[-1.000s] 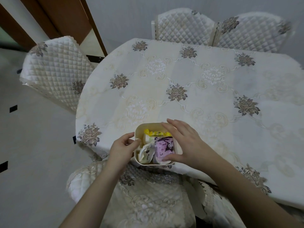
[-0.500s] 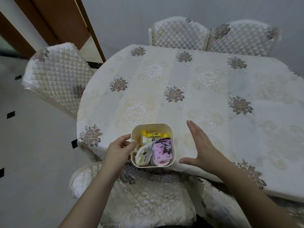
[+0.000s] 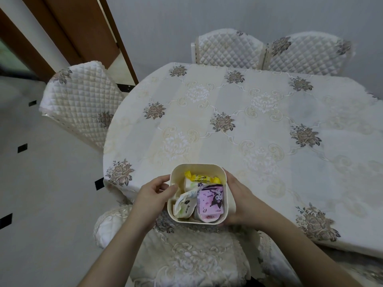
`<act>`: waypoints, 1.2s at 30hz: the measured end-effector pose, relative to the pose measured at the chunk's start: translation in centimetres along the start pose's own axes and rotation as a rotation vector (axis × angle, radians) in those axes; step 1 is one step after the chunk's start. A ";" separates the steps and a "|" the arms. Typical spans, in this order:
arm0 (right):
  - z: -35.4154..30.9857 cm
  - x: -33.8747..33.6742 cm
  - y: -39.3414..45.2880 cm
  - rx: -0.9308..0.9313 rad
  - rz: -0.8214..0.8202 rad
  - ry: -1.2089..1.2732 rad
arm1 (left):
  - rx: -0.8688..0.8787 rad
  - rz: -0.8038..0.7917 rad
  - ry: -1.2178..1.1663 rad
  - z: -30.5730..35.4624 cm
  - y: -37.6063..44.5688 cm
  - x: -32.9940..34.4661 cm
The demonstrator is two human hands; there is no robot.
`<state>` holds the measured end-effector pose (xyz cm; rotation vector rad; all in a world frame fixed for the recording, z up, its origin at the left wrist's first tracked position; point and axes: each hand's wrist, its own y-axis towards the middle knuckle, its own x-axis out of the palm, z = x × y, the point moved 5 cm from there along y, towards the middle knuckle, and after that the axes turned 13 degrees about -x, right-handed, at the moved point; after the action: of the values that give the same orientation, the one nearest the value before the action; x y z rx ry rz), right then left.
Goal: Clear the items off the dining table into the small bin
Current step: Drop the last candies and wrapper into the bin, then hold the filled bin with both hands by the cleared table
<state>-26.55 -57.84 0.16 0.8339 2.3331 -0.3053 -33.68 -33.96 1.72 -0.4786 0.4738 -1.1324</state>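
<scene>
Now one small bin sits at the counter's near edge — left hand and right hand each grip a side; inside, one yellow packet, one purple packet, one white packet.

print on yellow packet, pink pack too blurry to read.

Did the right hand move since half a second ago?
Yes. The right hand was open and apart from the small bin, over the tablecloth; now it has moved left and cups the bin's right wall.
</scene>
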 end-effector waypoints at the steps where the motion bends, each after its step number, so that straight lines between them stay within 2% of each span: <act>1: -0.1 0.0 0.1 -0.004 0.000 0.020 | 0.002 0.000 0.009 0.1 -0.2 0.0; 6: -0.9 -0.7 0.0 -0.054 0.031 0.161 | 0.047 -0.026 0.097 1.3 -1.6 0.5; 12: -0.8 -1.8 -0.7 -0.053 0.029 0.265 | 0.080 -0.392 0.163 1.6 -2.5 0.2; 15: -0.9 -2.5 -0.6 -0.060 0.025 0.312 | 0.131 -0.517 0.307 1.2 -2.7 0.2; 19: -1.2 -3.3 -0.3 -0.078 0.021 0.356 | 0.284 -0.458 0.609 1.2 -2.6 0.5; 21: -1.3 -3.6 -0.1 -0.077 0.021 0.382 | 0.328 -0.391 0.667 1.3 -2.6 0.9; 25: -1.5 -3.9 0.2 -0.074 0.025 0.426 | 0.375 -0.307 0.542 1.8 -2.3 1.3; 30: -2.0 -4.6 0.4 -0.102 0.051 0.537 | 0.382 -0.347 0.355 2.4 -2.2 1.3; 36: -1.1 -5.7 0.5 -0.057 0.248 0.647 | 0.374 -0.304 0.060 3.8 -2.4 0.1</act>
<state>-23.38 -59.80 4.62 1.3282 2.7534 0.1680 -33.18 -34.42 6.17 -0.1917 0.2343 -1.4952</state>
